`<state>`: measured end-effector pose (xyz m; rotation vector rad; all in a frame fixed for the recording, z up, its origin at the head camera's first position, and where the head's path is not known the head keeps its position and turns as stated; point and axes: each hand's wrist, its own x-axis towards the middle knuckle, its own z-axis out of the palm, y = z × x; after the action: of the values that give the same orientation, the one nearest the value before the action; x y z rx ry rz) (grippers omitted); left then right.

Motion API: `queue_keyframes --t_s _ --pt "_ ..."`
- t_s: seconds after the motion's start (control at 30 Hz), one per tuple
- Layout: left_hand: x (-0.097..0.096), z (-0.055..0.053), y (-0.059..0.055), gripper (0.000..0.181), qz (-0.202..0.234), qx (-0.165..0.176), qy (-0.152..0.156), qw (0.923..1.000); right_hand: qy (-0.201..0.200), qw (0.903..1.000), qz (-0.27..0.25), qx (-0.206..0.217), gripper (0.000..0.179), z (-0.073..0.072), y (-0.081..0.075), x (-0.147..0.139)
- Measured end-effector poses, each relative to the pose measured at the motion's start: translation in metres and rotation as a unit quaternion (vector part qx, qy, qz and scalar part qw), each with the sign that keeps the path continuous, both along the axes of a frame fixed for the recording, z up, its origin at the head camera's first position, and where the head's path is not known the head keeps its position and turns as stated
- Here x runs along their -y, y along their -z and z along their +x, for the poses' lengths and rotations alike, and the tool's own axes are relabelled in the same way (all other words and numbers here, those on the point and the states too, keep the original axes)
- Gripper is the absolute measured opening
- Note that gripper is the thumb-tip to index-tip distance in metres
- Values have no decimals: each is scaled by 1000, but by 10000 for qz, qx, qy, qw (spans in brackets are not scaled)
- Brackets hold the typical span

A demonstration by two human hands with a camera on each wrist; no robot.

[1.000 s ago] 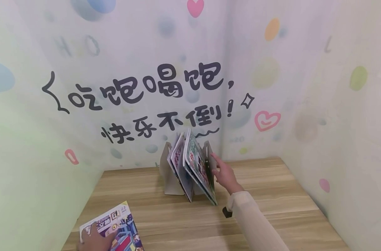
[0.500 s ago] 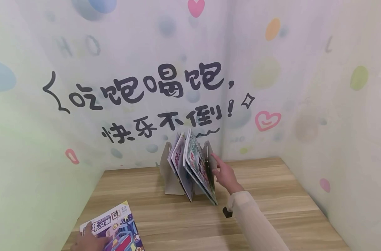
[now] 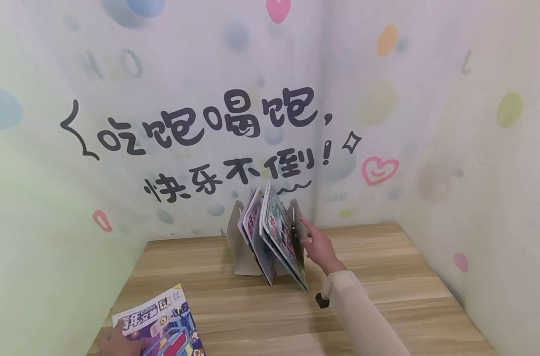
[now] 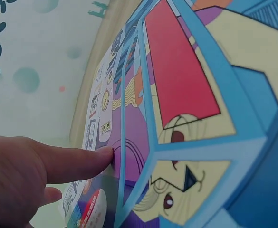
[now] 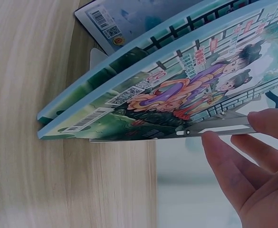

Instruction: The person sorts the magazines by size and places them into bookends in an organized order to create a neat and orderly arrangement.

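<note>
At the lower left of the head view, a magazine (image 3: 172,326) with a purple and blue cartoon cover lies face up. My left hand (image 3: 123,342) holds it by its left side. In the left wrist view the thumb (image 4: 89,161) rests on the cover, while another fingertip shows beyond the edge; the rest is hidden. At the back, a grey book stand (image 3: 243,247) bears several leaning magazines, the front one (image 5: 177,90) green with cartoon figures. My right hand (image 3: 320,249) pinches the stand's right panel (image 5: 224,127) between thumb and fingers.
A wood-grain table (image 3: 376,306) carries everything. Behind and to the sides stand pale printed walls (image 3: 430,148) with dark lettering and coloured spots. A dark object (image 3: 322,300) shows at the right sleeve, near the wrist.
My left hand has slid left and down over the cover towards the magazine's left edge, uncovering more of the title. My right hand, the stand and its magazines have stayed in place.
</note>
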<state>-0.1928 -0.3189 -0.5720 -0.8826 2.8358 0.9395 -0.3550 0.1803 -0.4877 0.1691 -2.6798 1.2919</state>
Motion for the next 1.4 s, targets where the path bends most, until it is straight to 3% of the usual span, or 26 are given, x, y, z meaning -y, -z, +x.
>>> queue_keyframes --t_s 0.23,0.43,0.57,0.8,0.9,1.07,1.3,1.4 --pt "18 1 4 96 -181 -252 1007 9944 55 10000 -26 76 69 -1 -1 1" --pt "25 4 -1 91 219 -274 1321 9906 63 10000 29 66 68 -2 -1 0" --pt "25 4 -4 88 604 -364 1350 9883 51 10000 46 47 68 -2 -1 0" --pt "20 -1 -9 88 1615 -105 1152 9801 35 10000 12 57 67 -2 0 0" --pt "14 -1 -11 84 1812 -265 1146 9764 28 10000 -29 77 67 -1 -1 0" --pt "3 1 -21 77 2368 -517 1126 9636 10 10000 -67 66 67 -1 -1 0" --pt "-10 3 -36 81 2367 -480 1155 9635 7 10000 -68 44 67 -1 0 0" --pt "-13 4 -37 83 2520 -644 1112 9592 10 10000 -56 51 67 -1 0 0"
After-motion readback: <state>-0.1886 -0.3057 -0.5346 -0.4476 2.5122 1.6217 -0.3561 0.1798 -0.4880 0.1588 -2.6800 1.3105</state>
